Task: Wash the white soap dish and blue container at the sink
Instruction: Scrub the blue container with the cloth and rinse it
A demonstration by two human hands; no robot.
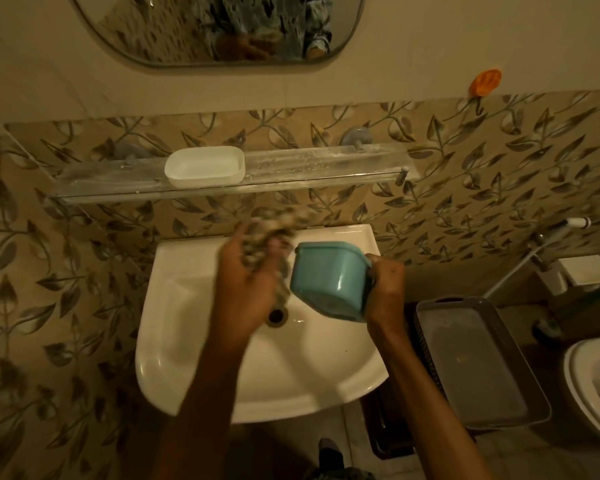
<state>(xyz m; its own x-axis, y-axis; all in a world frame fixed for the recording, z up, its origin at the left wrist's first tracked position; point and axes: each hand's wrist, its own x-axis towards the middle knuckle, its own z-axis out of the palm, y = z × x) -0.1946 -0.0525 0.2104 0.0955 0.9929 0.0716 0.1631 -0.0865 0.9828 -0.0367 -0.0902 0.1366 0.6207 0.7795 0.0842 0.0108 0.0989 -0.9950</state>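
My right hand grips the blue container by its right side, tilted over the white sink with its base toward me. My left hand, blurred by motion, grips a patterned cloth just left of the container, above the basin. The white soap dish stands upright on the glass shelf above the sink, apart from both hands. The tap is hidden behind my left hand and the cloth.
The drain lies at the basin's middle. A grey tray sits on a basket to the right of the sink, with a toilet beyond it. A mirror hangs above, and an orange hook sticks to the wall.
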